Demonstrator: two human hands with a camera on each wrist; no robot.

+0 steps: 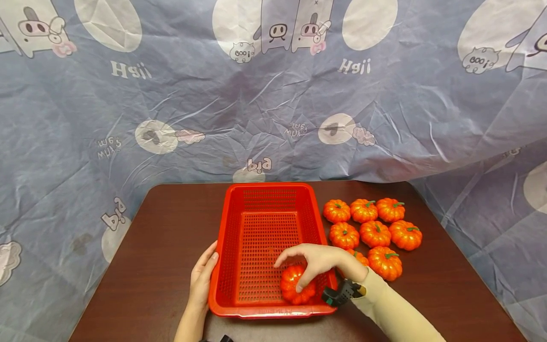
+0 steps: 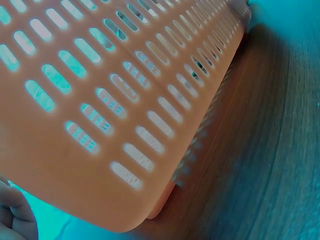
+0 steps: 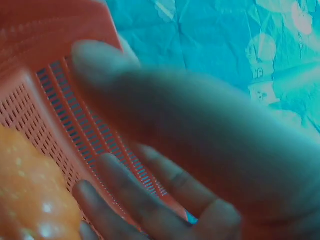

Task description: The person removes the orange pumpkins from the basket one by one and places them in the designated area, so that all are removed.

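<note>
A red plastic basket [image 1: 269, 242] with slotted walls stands on the table, its outer wall [image 2: 100, 95] filling much of the left wrist view. Against its left rim rest the fingers and thumb of my left hand [image 1: 202, 278], laid along the outside. One small orange toy pumpkin [image 1: 293, 284] lies inside, in the near right corner. My right hand [image 1: 320, 261] reaches over the right rim above it, fingers spread and thumb overlapping the pumpkin in the head view. In the right wrist view, thumb and fingers stand apart beside the pumpkin [image 3: 35, 195], with nothing between them.
Several more toy pumpkins [image 1: 375, 233] sit in rows on the dark wooden table [image 1: 171, 228], right of the basket; my right forearm partly hides one [image 1: 358, 256]. Behind the table hangs a blue-grey cartoon-print cloth [image 1: 265, 104].
</note>
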